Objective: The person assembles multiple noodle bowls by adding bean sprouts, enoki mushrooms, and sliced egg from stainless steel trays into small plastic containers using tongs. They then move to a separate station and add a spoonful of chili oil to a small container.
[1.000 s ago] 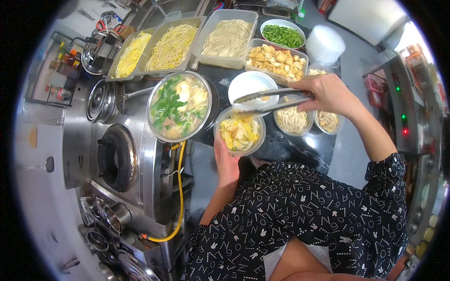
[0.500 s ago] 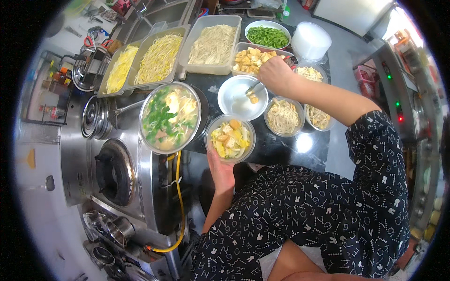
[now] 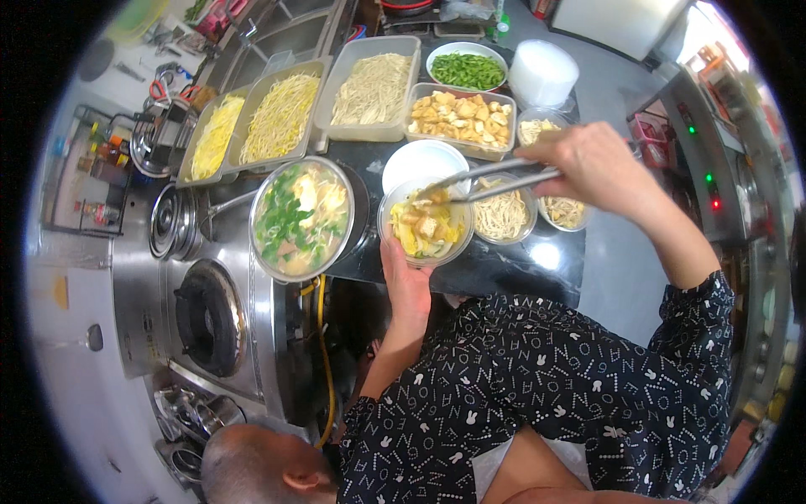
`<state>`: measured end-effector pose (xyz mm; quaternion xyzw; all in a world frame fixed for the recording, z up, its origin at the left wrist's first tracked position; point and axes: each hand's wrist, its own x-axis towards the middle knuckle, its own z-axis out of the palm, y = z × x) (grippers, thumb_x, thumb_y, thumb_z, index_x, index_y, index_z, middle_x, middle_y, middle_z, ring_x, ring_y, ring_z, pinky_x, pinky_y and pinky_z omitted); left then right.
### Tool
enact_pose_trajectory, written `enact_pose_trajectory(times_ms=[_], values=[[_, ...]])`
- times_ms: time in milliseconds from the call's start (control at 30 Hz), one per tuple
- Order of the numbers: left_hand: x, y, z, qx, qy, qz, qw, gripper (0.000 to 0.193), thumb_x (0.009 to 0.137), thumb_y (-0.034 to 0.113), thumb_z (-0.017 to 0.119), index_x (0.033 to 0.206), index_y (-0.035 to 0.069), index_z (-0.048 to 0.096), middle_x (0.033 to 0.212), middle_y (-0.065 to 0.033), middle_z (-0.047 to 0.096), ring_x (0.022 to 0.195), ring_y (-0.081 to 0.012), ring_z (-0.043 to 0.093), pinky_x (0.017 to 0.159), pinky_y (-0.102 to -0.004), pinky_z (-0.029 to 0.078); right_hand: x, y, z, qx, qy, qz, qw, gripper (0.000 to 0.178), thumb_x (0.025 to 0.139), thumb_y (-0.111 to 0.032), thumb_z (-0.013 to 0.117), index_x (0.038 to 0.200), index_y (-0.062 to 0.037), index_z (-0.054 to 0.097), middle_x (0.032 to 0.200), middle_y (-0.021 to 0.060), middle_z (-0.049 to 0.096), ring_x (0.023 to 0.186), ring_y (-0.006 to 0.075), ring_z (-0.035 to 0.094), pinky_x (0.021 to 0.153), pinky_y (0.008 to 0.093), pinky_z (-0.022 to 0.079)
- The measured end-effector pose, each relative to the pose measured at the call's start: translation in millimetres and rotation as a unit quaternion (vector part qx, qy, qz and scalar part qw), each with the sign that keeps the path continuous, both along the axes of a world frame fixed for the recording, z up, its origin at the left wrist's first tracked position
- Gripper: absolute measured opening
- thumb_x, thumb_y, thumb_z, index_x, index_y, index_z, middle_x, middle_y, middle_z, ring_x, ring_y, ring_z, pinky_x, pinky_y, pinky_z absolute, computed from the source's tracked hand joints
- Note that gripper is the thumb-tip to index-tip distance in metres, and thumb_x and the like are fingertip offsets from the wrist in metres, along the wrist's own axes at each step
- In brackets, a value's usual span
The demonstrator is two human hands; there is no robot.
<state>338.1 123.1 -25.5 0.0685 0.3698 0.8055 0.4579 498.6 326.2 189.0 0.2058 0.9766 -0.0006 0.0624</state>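
Observation:
My left hand cups a clear plastic bowl from its near side. Inside lie pale yellow cabbage leaves and browned tofu pieces. Over it, my right hand is closed on metal tongs, whose tips reach into the bowl among the tofu. Behind stands a white bowl, partly hidden by the clear one. A rectangular tub of fried tofu sits beyond the tongs. To the right, a clear bowl of pale noodles is partly covered by the tongs, with further filled bowls under my right forearm.
Left of my left hand is a metal pot of soup with greens. Tubs of noodles, bean sprouts and yellow strips line the back. Chopped greens fill a bowl beside stacked white lids. A gas burner and another person's head are at left.
My right hand has come back from the tofu tub, bringing the tongs into the clear bowl. My left hand has shifted that bowl slightly away and right. Another person's head has appeared at lower left.

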Motion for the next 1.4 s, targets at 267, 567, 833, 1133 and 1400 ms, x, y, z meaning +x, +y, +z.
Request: enact_pose_trajectory(times_ms=[267, 567, 833, 1133, 1400], values=[[0.2, 12.1, 1.2, -0.002, -0.007, -0.004, 1.000, 0.059, 0.102, 0.045, 0.043, 0.149, 0.014, 0.025, 0.151, -0.0101, 0.031, 0.137, -0.0305, 0.037, 0.102, -0.0540, 0.045, 22.1, 39.0, 8.3, 0.045, 0.120, -0.039, 0.991, 0.043, 0.073, -0.038, 0.077, 0.108, -0.0137, 0.072, 0.075, 0.0035, 0.069, 0.064, 0.0175, 0.066, 0.058, 0.0317, 0.052], [-46.8, 11.6, 47.3, 0.047, 0.052, 0.052, 0.996, 0.063, 0.102, 0.050, 0.036, 0.151, 0.013, 0.022, 0.152, -0.0140, 0.032, 0.137, -0.0330, 0.038, 0.105, -0.0553, 0.043, -154.8, 149.7, -69.6, 0.114, 0.026, -0.026, 0.993, 0.061, 0.065, -0.055, 0.081, 0.100, -0.0066, 0.069, 0.098, 0.0099, 0.070, 0.092, 0.0269, 0.069, 0.075, 0.0410, 0.055], [-131.1, -1.7, 78.3, 0.001, 0.096, 0.198, 0.975, 0.076, 0.093, 0.060, 0.050, 0.151, 0.015, 0.027, 0.153, -0.0109, 0.035, 0.137, -0.0316, 0.040, 0.102, -0.0536, 0.046, -298.4, 151.0, -137.4, -0.036, -0.045, -0.153, 0.987, 0.077, 0.063, -0.063, 0.078, 0.113, -0.0053, 0.067, 0.111, 0.0128, 0.069, 0.102, 0.0284, 0.067, 0.083, 0.0406, 0.055], [-210.3, 12.4, 111.2, -0.026, 0.101, 0.181, 0.978, 0.070, 0.099, 0.052, 0.045, 0.152, 0.012, 0.024, 0.153, -0.0107, 0.032, 0.138, -0.0308, 0.037, 0.107, -0.0535, 0.041, -251.0, 149.6, -124.5, -0.012, -0.012, -0.131, 0.991, 0.049, 0.075, -0.048, 0.076, 0.105, -0.0089, 0.071, 0.094, 0.0126, 0.072, 0.089, 0.0288, 0.070, 0.077, 0.0401, 0.055], [-231.4, 36.2, 100.1, -0.033, 0.070, 0.147, 0.986, 0.072, 0.098, 0.053, 0.045, 0.152, 0.012, 0.020, 0.154, -0.0127, 0.027, 0.138, -0.0353, 0.035, 0.107, -0.0568, 0.039, -247.9, 148.5, -110.7, -0.023, 0.032, -0.177, 0.983, 0.042, 0.075, -0.043, 0.076, 0.099, -0.0085, 0.072, 0.087, 0.0146, 0.071, 0.086, 0.0313, 0.069, 0.076, 0.0411, 0.054]])
